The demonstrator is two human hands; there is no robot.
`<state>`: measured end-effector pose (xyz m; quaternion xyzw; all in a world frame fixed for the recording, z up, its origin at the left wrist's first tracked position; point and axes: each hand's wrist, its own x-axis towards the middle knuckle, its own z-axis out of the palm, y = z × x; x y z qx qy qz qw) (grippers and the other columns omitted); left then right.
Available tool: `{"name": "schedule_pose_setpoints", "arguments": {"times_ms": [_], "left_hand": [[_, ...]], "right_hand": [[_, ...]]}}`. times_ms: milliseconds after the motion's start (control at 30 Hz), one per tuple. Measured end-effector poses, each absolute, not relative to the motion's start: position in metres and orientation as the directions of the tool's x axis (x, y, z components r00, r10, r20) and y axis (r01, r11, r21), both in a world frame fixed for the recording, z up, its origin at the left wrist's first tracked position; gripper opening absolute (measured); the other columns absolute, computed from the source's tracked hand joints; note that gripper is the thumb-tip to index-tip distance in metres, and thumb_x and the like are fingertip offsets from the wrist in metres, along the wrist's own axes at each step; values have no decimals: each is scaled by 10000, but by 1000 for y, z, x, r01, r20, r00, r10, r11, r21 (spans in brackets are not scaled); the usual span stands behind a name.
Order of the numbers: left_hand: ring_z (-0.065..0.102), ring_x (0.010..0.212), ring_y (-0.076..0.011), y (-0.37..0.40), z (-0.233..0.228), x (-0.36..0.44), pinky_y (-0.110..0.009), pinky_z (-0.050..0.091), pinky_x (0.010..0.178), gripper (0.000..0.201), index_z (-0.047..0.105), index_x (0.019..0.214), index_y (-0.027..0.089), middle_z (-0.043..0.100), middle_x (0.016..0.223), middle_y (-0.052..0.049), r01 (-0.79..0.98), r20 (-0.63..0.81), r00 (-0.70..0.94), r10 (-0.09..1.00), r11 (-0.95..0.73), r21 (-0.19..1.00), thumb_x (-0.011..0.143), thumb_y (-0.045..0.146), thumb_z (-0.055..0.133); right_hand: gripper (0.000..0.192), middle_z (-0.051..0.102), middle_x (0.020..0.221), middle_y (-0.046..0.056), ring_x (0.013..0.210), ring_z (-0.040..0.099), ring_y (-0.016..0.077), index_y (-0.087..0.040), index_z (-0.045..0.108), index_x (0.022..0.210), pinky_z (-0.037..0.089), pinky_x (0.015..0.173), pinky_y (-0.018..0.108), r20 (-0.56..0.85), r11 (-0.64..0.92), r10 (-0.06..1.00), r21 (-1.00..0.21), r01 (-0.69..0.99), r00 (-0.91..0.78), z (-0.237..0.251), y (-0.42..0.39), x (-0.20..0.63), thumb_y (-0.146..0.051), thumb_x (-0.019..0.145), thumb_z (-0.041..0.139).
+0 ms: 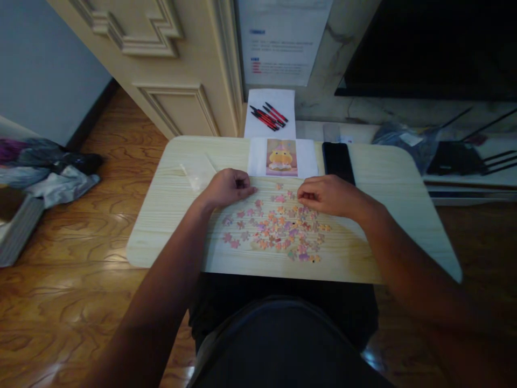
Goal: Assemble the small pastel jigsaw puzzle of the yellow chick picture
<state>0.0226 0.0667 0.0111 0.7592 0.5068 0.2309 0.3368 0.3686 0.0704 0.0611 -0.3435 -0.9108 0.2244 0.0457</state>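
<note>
Many small jigsaw puzzle pieces [278, 226] in pink, orange and purple lie scattered over the middle of a pale wooden table [161, 226]. My left hand [231, 187] rests at the upper left of the pieces, its fingers curled together; whatever they may hold is hidden. At the upper right of the pile, my right hand [323, 194] has its fingertips pinched beside a pink piece, and I cannot make out what is between them. Just beyond the hands lies a paper sheet with a printed picture [281, 157] of a yellow figure.
A black phone [338, 161] lies behind my right hand. A clear plastic bag [197, 171] is at the table's left. Red and black pens [270, 116] rest on white paper behind the table. A router with antennas [458, 159] stands to the right, on a ledge.
</note>
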Motion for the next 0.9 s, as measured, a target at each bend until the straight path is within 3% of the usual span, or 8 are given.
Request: {"name": "schedule_pose_setpoints", "arguments": {"times_ms": [300,467,667,900], "left_hand": [[530,608,-122,67,7,24,-265,376,583,257,724,786,172,639,677,-1,563,26,353,935,-235,793,857,413,776],[466,597,-120,63,11,33,-279,378,592,208,799,984,153,561,658,26,489,131,320,938,-282,825,904,331,729],[660,877,-193,59,16,52,-341,542,799,181,852,1053,196,727,950,-69,439,306,419,855,-486,756,927,294,766],[699,958,-223,60,9,56,-407,589,941,146,856,1024,198,762,999,-91,422,298,485,822,-518,744,953,288,765]], "right_hand": [[162,812,1005,56,885,729,220,-241,813,1006,530,844,362,-32,621,688,-492,610,-725,48,60,375,-338,1027,686],[233,802,1074,74,919,730,227,-238,811,1199,564,886,382,48,591,745,-510,626,-665,38,57,368,-281,1045,642],[305,764,1197,128,966,730,246,-205,811,1297,592,906,401,78,612,724,-531,586,-686,33,57,363,-326,1082,633],[251,749,1183,110,945,728,240,-233,824,1232,596,909,401,51,571,752,-549,611,-657,30,57,363,-325,1065,660]]}}
